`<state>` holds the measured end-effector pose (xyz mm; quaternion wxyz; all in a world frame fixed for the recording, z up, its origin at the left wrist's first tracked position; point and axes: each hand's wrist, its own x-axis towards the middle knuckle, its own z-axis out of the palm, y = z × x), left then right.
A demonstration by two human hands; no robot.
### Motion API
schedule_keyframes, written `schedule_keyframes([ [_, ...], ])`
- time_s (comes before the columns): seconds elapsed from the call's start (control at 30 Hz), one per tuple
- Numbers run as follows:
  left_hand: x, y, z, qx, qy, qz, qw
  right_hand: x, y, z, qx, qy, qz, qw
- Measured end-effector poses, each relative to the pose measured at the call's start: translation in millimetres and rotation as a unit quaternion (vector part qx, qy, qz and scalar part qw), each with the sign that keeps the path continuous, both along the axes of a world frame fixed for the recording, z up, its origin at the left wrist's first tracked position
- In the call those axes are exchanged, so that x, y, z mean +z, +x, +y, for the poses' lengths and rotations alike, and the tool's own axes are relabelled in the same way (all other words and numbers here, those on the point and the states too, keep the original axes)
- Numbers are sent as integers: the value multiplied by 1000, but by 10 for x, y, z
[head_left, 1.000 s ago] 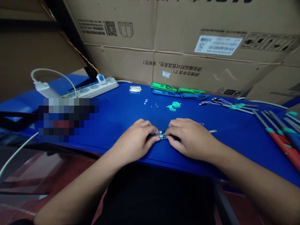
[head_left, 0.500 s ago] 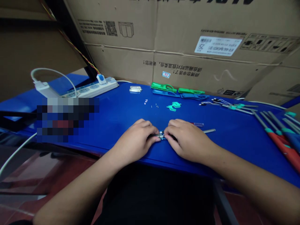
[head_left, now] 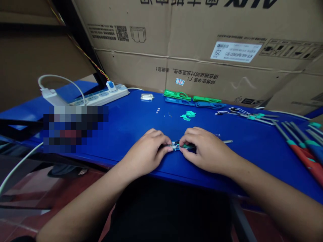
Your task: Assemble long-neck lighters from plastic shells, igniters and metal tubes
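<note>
My left hand (head_left: 147,151) and my right hand (head_left: 202,148) meet near the front edge of the blue table (head_left: 113,134). Both pinch a small assembly of metal, transparent and green plastic parts (head_left: 180,146), and my fingers hide much of it. A thin metal rod (head_left: 227,142) sticks out past my right hand. Farther back lie green plastic shells (head_left: 176,95), blue plastic shells (head_left: 179,101), teal plastic pieces (head_left: 188,115), and short metal cylinders (head_left: 147,97).
Wired parts (head_left: 248,115) lie at the back right, beside red and blue handled rods (head_left: 305,158). A white power strip (head_left: 101,95) sits at the back left. Cardboard boxes (head_left: 202,43) stand behind the table. A pixelated patch (head_left: 75,129) covers part of the left side.
The view has shifted slightly. Both hands stay together on the small assembly, and more of its green part now shows between them.
</note>
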<state>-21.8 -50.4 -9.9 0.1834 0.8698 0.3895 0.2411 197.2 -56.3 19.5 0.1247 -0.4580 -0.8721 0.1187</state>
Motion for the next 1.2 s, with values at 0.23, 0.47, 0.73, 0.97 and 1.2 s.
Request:
schedule_keyframes([
  [0.23, 5, -2, -12, -3, 14, -9, 1000, -16, 6, 7, 31, 31, 12, 999],
  [0.47, -12, -2, -7, -2, 18, -6, 1000, -33, 23, 5, 47, 69, -10, 996],
  [0.73, -28, -3, -20, 0, 29, 8, 1000, -86, -10, 9, 67, 117, -17, 991],
  [0.97, -29, 32, -29, 13, 38, 21, 999, -110, -30, -1, 79, 132, -18, 988],
  [1.2, -30, 31, -15, 13, 28, 22, 999, -115, -49, -12, 81, 148, -16, 985],
])
